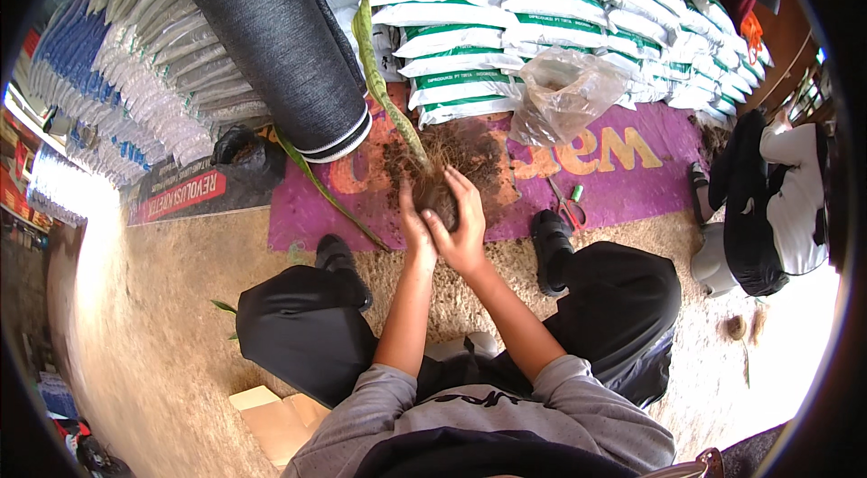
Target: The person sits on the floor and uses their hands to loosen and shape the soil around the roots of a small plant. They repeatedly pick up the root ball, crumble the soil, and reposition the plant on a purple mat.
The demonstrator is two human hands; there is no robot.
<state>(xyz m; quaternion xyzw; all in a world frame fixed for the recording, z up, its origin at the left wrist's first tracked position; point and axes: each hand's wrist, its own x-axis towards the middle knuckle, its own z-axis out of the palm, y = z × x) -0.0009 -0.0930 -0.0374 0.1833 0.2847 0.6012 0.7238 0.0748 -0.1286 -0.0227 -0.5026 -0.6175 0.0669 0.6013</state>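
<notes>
My left hand (pixel 415 223) and my right hand (pixel 462 223) are cupped together around the soil-covered root ball (pixel 437 196) of a snake plant. Fine, wispy roots stick out above my fingers. One long mottled green leaf (pixel 379 80) rises from it, leaning away and to the left. Loose dark soil (pixel 479 157) is spread over the purple banner (pixel 415 117) beneath and beyond my hands. To the left, a loose long green leaf (pixel 330 193) lies across the banner. Red-handled scissors (pixel 571 211) rest to the right of my hands, beside a small green-and-white item (pixel 576 193).
White-and-green sacks (pixel 461 53) are stacked behind the banner. A big black mesh roll (pixel 280 44) leans at the left, beside a black bag of soil (pixel 246 157). A clear plastic bag (pixel 569 89) stands beyond the scissors. Another person (pixel 768 198) sits at right; cardboard (pixel 280 419) lies near left.
</notes>
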